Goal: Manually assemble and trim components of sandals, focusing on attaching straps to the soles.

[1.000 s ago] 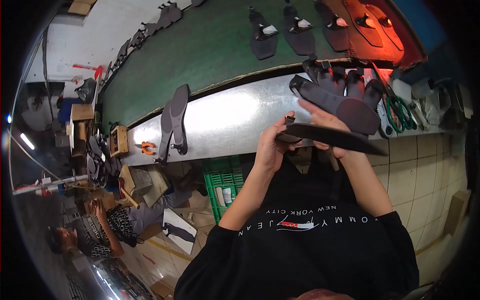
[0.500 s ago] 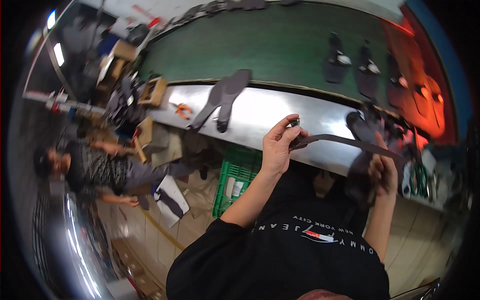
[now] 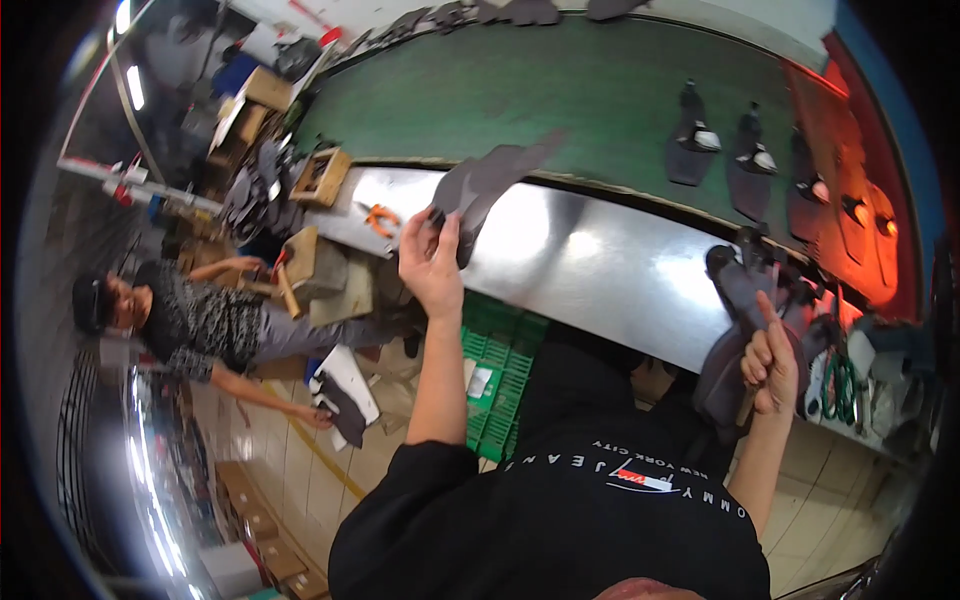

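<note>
The bench (image 3: 620,275) runs before the person (image 3: 560,530), with a belt (image 3: 520,90) behind it. At the bench's left end stands a box (image 3: 322,177), pliers (image 3: 381,220) just to its right. Next come the left hand (image 3: 432,265) and the sole (image 3: 490,185) in its fingers; another seems to lie beneath, though blur obscures this. The right hand (image 3: 772,365) is before heaped soles (image 3: 718,375), left of scissors (image 3: 838,385). Sandals (image 3: 690,150) line the belt's right end. A crate (image 3: 510,350) sits below the bench; a co-worker (image 3: 205,315) is farther left.
</note>
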Available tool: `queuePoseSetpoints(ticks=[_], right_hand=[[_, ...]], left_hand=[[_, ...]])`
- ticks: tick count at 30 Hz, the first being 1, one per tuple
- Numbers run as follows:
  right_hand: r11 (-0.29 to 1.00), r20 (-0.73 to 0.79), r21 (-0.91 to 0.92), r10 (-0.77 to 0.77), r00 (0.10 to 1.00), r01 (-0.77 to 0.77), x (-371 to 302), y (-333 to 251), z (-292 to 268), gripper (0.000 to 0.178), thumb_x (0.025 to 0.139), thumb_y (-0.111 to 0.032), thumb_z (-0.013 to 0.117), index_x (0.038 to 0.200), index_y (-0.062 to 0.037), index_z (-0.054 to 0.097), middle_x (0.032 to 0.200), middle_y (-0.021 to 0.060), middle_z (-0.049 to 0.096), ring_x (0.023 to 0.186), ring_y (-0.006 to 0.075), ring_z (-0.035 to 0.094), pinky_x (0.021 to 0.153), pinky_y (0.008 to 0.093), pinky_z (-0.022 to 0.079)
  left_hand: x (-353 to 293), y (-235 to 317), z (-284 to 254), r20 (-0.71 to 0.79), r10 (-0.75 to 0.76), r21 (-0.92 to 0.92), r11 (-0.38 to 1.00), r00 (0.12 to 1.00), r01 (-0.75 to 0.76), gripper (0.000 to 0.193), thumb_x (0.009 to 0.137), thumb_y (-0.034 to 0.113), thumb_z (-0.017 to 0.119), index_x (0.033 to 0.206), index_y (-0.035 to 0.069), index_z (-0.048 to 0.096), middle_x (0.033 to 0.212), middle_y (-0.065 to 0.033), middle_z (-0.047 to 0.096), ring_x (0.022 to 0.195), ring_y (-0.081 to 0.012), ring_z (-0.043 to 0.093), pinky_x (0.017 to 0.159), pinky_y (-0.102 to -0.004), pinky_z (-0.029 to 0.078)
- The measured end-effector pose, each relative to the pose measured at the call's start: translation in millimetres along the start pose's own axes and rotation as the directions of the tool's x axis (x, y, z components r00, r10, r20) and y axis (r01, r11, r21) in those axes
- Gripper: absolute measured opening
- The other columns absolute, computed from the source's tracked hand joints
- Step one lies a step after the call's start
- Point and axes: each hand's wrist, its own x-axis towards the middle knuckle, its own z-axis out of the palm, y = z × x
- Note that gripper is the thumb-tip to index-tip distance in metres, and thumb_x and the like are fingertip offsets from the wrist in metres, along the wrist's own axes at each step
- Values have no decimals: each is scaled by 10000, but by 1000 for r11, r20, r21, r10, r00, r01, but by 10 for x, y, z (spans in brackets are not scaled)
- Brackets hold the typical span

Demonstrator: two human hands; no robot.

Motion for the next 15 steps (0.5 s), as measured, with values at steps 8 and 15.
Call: queuePoseSetpoints(ticks=[8, 15], right_hand=[[960, -12, -277, -55, 998, 50, -103, -87, 75, 370, 958, -158, 472, 1296, -7, 481, 642, -13, 447, 481, 57, 395, 453, 185, 334], [-22, 320, -920, -621, 715, 392, 131, -353, 225, 318, 845, -18, 580, 1154, -74, 632, 726, 54, 515, 597, 151, 499, 548, 249, 379]], left_hand=[[-133, -94, 191, 181, 164, 480, 846, 970, -232, 385, 751, 85, 756, 1091, -40, 625, 1068, -135, 661, 1000, -219, 617, 893, -319, 456], [68, -426, 2151, 604, -51, 202, 975, 795, -91, 553, 786, 286, 737, 1235, 16, 562, 1167, -175, 624, 1101, -260, 593, 916, -342, 447]])
